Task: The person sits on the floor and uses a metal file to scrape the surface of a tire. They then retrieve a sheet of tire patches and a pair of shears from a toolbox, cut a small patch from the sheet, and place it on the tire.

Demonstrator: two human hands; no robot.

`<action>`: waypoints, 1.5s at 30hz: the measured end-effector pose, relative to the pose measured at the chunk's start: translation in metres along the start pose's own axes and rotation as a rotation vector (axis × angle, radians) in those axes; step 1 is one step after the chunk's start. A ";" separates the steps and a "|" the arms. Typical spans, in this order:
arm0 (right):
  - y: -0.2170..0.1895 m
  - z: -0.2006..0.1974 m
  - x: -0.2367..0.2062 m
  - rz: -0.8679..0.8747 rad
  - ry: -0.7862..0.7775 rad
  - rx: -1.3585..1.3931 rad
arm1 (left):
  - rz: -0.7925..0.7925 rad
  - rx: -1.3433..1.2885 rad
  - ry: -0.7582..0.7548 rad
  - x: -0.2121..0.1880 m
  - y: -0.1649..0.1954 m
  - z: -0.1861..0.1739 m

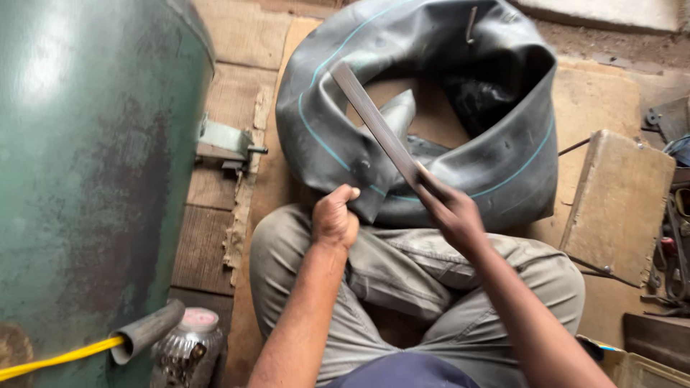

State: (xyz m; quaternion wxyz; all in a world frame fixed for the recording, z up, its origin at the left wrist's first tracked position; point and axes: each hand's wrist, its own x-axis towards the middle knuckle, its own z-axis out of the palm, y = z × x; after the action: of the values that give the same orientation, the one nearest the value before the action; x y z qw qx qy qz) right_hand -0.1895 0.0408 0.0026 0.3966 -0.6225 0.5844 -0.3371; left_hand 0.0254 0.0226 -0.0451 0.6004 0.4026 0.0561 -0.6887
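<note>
Right hand [451, 213] closed in a firm grip around the near end of a long flat metal file [374, 122], fingers wrapped over it and knuckles turned up, wrist bent slightly with the forearm running in from the lower right. File angled up and to the left from that hand, its flat face laid across the black rubber inner tube [424, 93] and its far end resting over the tube's upper left curve. Left hand [334, 215] clamped on a folded edge of the same tube, thumb raised on top and fingers curled underneath, pinching the rubber just beside the file's lower stretch; left forearm coming straight up from the bottom of the view. Tube slumped in a loose ring on a brown mat [596, 108] on the floor, thin blue lines running round it, its near edge pulled against the lap of crossed legs in grey trousers [402, 273]. Large green tank [93, 165] with rusty patches standing close on the left. Below it, a grey hose end [147, 332] with a yellow line, and a jar [188, 348] with a pale lid. Flat stone block [618, 201] lying to the right, near dark metal tools [672, 266] at the edge.
</note>
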 end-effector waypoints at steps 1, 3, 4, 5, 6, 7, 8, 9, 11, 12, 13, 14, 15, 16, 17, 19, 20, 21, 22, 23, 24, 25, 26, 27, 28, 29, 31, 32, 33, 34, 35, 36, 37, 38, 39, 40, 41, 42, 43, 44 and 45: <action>0.006 -0.013 -0.025 0.046 -0.045 0.049 | 0.002 -0.009 0.028 -0.001 -0.001 -0.001; 0.012 -0.033 -0.070 0.572 -0.168 0.041 | 0.013 -0.022 0.064 0.002 -0.002 -0.002; 0.011 -0.034 -0.086 0.473 -0.153 0.080 | -0.018 -0.028 0.059 0.003 -0.002 -0.004; 0.007 -0.034 -0.097 0.376 -0.132 0.118 | -0.054 -0.034 0.051 0.003 -0.002 -0.004; 0.001 -0.027 -0.098 0.271 -0.106 0.154 | -0.086 -0.041 0.036 0.004 -0.002 -0.004; -0.007 -0.017 -0.092 0.464 -0.138 -0.021 | -0.083 -0.029 -0.006 0.005 0.000 -0.003; -0.014 -0.004 -0.080 0.660 -0.168 -0.197 | -0.083 -0.018 -0.043 0.005 0.001 -0.001; -0.022 0.010 -0.060 0.364 -0.103 -0.057 | -0.074 -0.010 -0.080 0.005 0.001 -0.001; -0.032 0.038 -0.014 0.057 -0.014 0.105 | -0.070 -0.023 -0.096 0.004 0.005 0.003; -0.034 0.048 0.008 0.065 0.022 0.119 | -0.078 -0.025 -0.105 0.002 0.007 0.005; -0.033 0.054 0.025 0.062 0.042 0.126 | -0.082 -0.013 -0.121 0.000 0.007 0.006; -0.033 0.055 0.036 0.064 0.064 0.127 | -0.092 -0.005 -0.138 -0.002 0.008 0.007; -0.033 0.051 0.039 0.061 0.067 0.136 | -0.100 0.004 -0.150 -0.003 0.007 0.007; -0.022 0.043 0.032 0.057 0.061 0.147 | -0.079 0.001 -0.133 -0.005 0.006 0.006; -0.017 0.033 0.024 0.049 0.056 0.163 | -0.053 0.001 -0.118 -0.004 0.006 0.005; -0.006 0.005 -0.016 0.149 0.011 0.217 | -0.042 -0.012 -0.091 -0.001 0.002 0.000; -0.002 -0.009 -0.039 0.115 -0.028 0.109 | -0.057 -0.023 -0.074 0.001 -0.002 -0.004; 0.001 -0.021 -0.060 0.072 -0.066 0.003 | -0.067 -0.033 -0.065 0.005 -0.004 -0.006; 0.002 -0.027 -0.081 0.272 -0.089 0.026 | -0.074 -0.029 -0.073 0.009 -0.006 -0.008; 0.002 -0.028 -0.094 0.477 -0.116 0.051 | -0.085 -0.024 -0.075 0.010 -0.010 -0.011; 0.002 -0.024 -0.100 0.423 -0.084 0.024 | -0.096 -0.017 -0.080 0.011 -0.012 -0.013; 0.000 -0.015 -0.098 0.367 -0.050 -0.002 | -0.102 0.004 -0.085 0.013 -0.012 -0.013; -0.002 -0.001 -0.089 0.316 -0.016 -0.027 | -0.111 0.027 -0.087 0.014 -0.012 -0.013; -0.005 0.012 -0.071 0.277 -0.024 -0.013 | -0.119 0.050 -0.089 0.014 -0.012 -0.012; -0.007 0.026 -0.045 0.232 -0.036 0.005 | -0.107 0.047 -0.101 0.015 -0.010 -0.010; -0.010 0.039 -0.020 0.133 -0.018 0.075 | -0.093 0.045 -0.106 0.012 -0.007 -0.009; -0.015 0.056 0.029 -0.009 0.027 0.229 | -0.066 0.064 -0.126 0.009 -0.001 -0.005; -0.017 0.057 0.045 -0.045 0.046 0.305 | -0.061 0.078 -0.134 0.007 0.001 -0.001; -0.019 0.054 0.053 0.025 0.061 0.270 | -0.064 0.089 -0.133 0.002 0.001 0.000; -0.019 0.045 0.053 0.102 0.072 0.230 | -0.078 0.070 -0.107 -0.003 0.000 0.000; -0.016 0.035 0.046 0.173 0.085 0.194 | -0.087 0.055 -0.086 -0.003 0.001 0.002; -0.014 0.021 0.033 0.231 0.066 0.196 | -0.091 0.038 -0.068 -0.002 0.001 0.002; -0.011 0.005 0.010 0.303 0.041 0.196 | -0.089 0.035 -0.081 -0.001 0.000 0.001; -0.007 -0.008 -0.014 0.309 0.009 0.126 | -0.096 0.030 -0.086 0.000 -0.001 -0.001; -0.004 -0.021 -0.036 0.308 -0.020 0.054 | -0.099 0.025 -0.097 0.002 -0.003 -0.003; -0.003 -0.031 -0.060 0.295 -0.060 0.061 | -0.092 0.024 -0.098 0.006 -0.005 -0.005; -0.003 -0.033 -0.077 0.283 -0.105 0.070 | -0.083 0.023 -0.093 0.007 -0.007 -0.008; -0.003 -0.030 -0.087 0.182 -0.090 0.061 | -0.076 0.023 -0.086 0.007 -0.009 -0.011; -0.005 -0.024 -0.090 0.079 -0.071 0.054 | -0.082 0.025 -0.090 0.010 -0.010 -0.012; -0.008 -0.014 -0.085 -0.024 -0.048 0.047 | -0.090 0.032 -0.097 0.011 -0.010 -0.011; -0.012 -0.001 -0.074 0.252 -0.060 -0.016 | -0.105 0.040 -0.102 0.012 -0.010 -0.012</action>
State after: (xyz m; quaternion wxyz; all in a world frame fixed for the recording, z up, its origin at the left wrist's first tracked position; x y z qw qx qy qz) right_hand -0.1918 0.1144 0.0168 0.4480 -0.5572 0.6485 -0.2611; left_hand 0.0230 0.0225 -0.0642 0.5576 0.3753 0.0326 -0.7397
